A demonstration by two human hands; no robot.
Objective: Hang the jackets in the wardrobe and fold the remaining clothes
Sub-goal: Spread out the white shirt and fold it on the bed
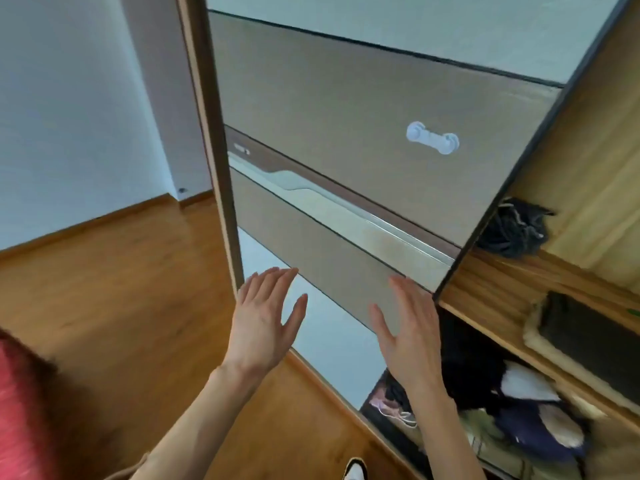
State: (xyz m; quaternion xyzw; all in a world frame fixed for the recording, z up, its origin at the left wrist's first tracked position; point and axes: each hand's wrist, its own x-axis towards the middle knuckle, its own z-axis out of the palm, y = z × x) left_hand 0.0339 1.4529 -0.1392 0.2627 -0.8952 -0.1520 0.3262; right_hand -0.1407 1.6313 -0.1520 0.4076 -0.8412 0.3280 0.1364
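Both hands, left (pixel 264 320) and right (pixel 410 336), are spread and empty before the wardrobe door (pixel 346 140), clothes (pixel 512 403) at four o'clock.

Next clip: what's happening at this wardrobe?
A person stands at a wardrobe with a brown sliding door that has a white bone-shaped handle. Both hands are open and empty: the left hand is raised in front of the door's lower part, and the right hand is by its edge. The opening at right shows wooden shelves with dark bundled clothes. No jacket is being held.
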